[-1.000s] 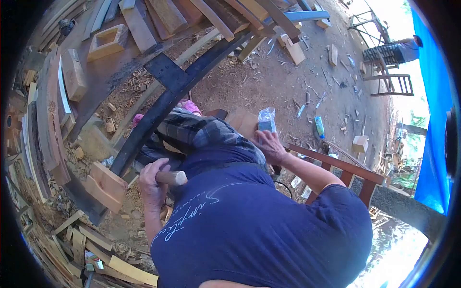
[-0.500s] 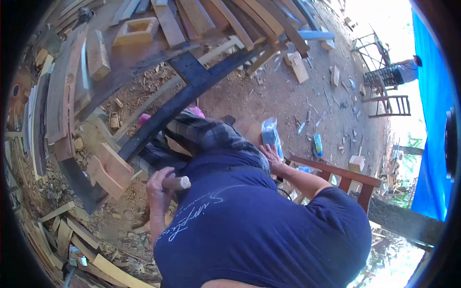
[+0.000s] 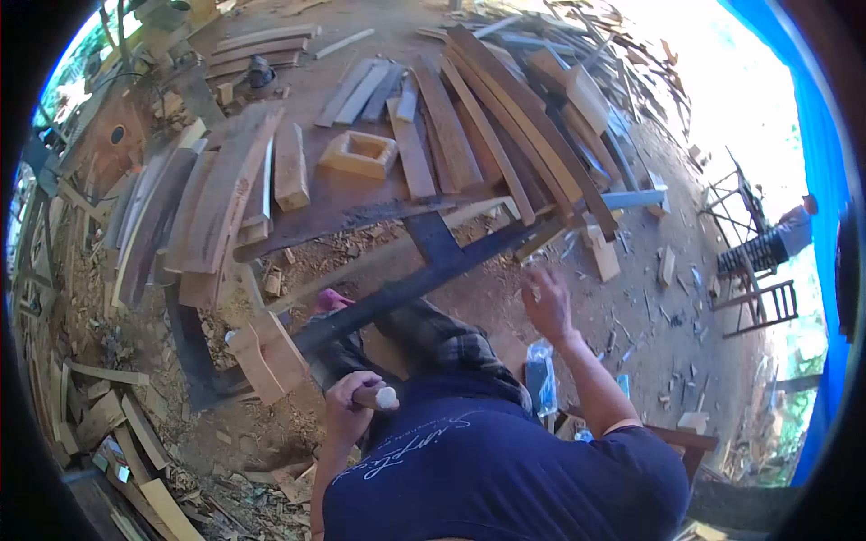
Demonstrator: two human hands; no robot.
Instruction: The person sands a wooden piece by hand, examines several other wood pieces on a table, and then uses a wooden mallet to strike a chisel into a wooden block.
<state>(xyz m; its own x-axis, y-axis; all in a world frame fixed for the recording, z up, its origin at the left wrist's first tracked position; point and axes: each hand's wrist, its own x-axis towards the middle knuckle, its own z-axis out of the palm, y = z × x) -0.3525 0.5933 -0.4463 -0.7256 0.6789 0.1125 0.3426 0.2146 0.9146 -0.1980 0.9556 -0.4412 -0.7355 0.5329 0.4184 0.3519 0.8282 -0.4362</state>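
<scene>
My left hand (image 3: 345, 403) is closed around a thick round wooden handle (image 3: 375, 398) with a pale, worn end, held in front of my belly. Whatever is at its other end is hidden by my fist. My right hand (image 3: 548, 305) is raised in the air beyond my right knee, fingers apart and slightly blurred, with nothing seen in it. A pale wooden block (image 3: 268, 357) with a curved hollow rests against the dark beam (image 3: 379, 296) that crosses over my legs, to the left. Below my right hand lies a blue item in clear plastic (image 3: 541, 379).
A low table ahead carries many planks (image 3: 442, 122) and a hollowed wooden box-like piece (image 3: 359, 155). Scrap wood (image 3: 108, 419) is piled at the left. Chips litter the dirt floor. A red-brown wooden chair rail (image 3: 677, 439) is by my right side. A person (image 3: 794, 225) is far right.
My right hand has lifted from beside my right thigh and moved forward into the air. The view has tilted up toward the planks. My left hand still grips the handle.
</scene>
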